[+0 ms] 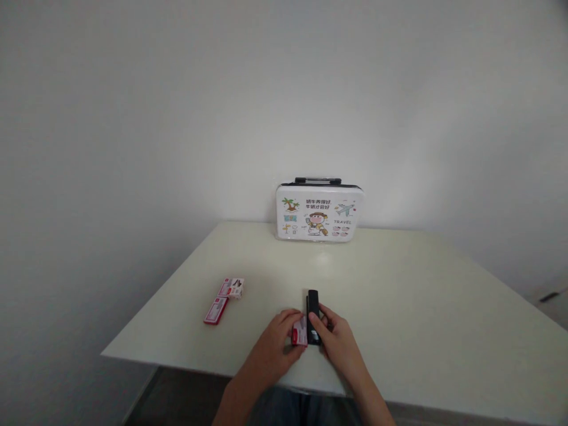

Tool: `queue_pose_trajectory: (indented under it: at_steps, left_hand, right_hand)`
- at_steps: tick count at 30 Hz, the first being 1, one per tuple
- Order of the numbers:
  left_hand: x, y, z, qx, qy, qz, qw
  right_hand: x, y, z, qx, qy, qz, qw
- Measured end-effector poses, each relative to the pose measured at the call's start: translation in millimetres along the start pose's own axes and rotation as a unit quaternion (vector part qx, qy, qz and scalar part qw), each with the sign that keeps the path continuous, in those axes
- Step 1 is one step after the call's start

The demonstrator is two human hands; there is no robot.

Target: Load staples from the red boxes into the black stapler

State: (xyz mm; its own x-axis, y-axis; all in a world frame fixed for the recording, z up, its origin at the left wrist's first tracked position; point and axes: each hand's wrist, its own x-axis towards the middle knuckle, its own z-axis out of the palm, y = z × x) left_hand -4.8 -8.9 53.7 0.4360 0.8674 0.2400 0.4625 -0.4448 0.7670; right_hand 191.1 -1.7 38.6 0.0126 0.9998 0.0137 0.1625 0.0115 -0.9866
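A black stapler (313, 316) stands near the table's front edge, its long side pointing away from me. My right hand (336, 334) grips it from the right, thumb laid over its top. Against its left side is a small red-and-white box (300, 332), which looks like a staple box. The fingers and thumb of my left hand (277, 343) close around that box at its far and near ends. Part of the box is hidden by the fingers.
Off to the left lie a flat red-and-white box (216, 311) and, touching it, a small white-and-red box (236, 288) beside another flat pink one. A white travel-print case (317, 213) with a black handle stands at the back by the wall. The white table (399, 284) ends close to my lap.
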Motion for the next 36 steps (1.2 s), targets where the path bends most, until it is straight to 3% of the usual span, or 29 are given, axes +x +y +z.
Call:
queue_pose_trajectory:
  at_steps: [6,9,12,13,14,16,17,20,23,25,30,36]
  left_hand:
    - [-1,-4,3.0,0.018,0.019,-0.019,0.999]
    - [-8,-14,-21.1,0.113,0.142,-0.076,0.980]
    - [-25,-37,-61.0,0.199,0.313,-0.192,0.909]
    - [-32,-45,-72.6,0.255,0.363,-0.254,0.859]
    - [-39,-52,-81.3,0.294,0.368,-0.291,0.833]
    - [-50,-62,-87.5,0.349,0.331,-0.317,0.817]
    - [-54,-63,-84.9,0.361,0.294,-0.308,0.829]
    - [-60,-54,-63.7,0.346,0.185,-0.250,0.885]
    - [-57,-35,-44.6,0.257,0.088,-0.188,0.944]
    - [-49,-24,-41.7,0.189,0.041,-0.158,0.968]
    - [-8,-10,-46.0,0.103,0.046,-0.078,0.991]
    - [26,6,-12.7,0.103,-0.026,0.012,0.994]
  right_hand:
    - [1,5,0,-0.024,0.020,-0.023,0.999]
    - [2,7,0,-0.026,0.021,-0.024,0.999]
    - [2,7,-1,-0.031,0.026,-0.018,0.999]
    - [2,6,-1,-0.032,0.028,-0.016,0.999]
    - [2,6,-1,-0.032,0.029,-0.014,0.999]
    - [2,7,-1,-0.030,0.032,-0.013,0.999]
    - [2,8,-1,-0.028,0.032,-0.012,0.999]
    - [3,12,-1,-0.026,0.026,-0.016,0.999]
    - [3,15,-1,-0.020,0.016,-0.016,1.000]
    - [2,14,-1,-0.011,0.013,-0.008,1.000]
    - [0,12,-1,-0.004,0.018,-0.003,1.000]
    - [2,13,-3,-0.009,0.009,-0.018,1.000]
